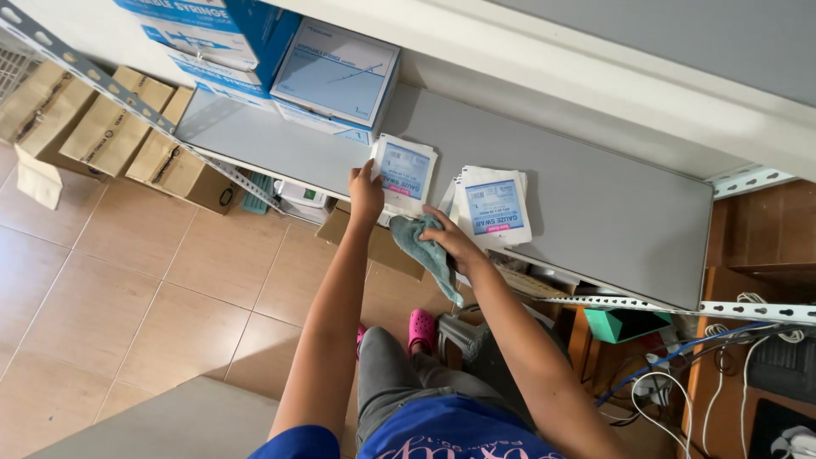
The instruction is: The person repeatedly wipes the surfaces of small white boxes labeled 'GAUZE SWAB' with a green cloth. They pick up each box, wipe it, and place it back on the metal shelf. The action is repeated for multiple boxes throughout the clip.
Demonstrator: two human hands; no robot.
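Left hand (366, 192) grips the lower left corner of a white gauze swab packet (405, 172) that lies flat on the grey metal shelf (595, 204), at the shelf's front edge. Right hand (449, 240) is closed on a grey-green cloth (427, 252), pressed at that same front edge; the cloth's loose end hangs below the shelf lip. Just right of that hand, a small stack of gauze swab packets (493, 206) sits on the shelf, its lower edge projecting slightly past the lip.

Toward the back left of the shelf stand blue-and-white syringe boxes (336, 78), stacked, the upper ones cut off by the frame. The right half of the shelf, from the stack to its far corner, is bare surface.

Below the shelf's left end, brown cartons (110, 127) rest on the tiled floor (136, 289). Under the shelf's right end, tangled white and blue cables (680, 374) and a teal box (625, 323) are partly hidden by the perforated rail (680, 306). Items directly beneath the shelf front cannot be made out.
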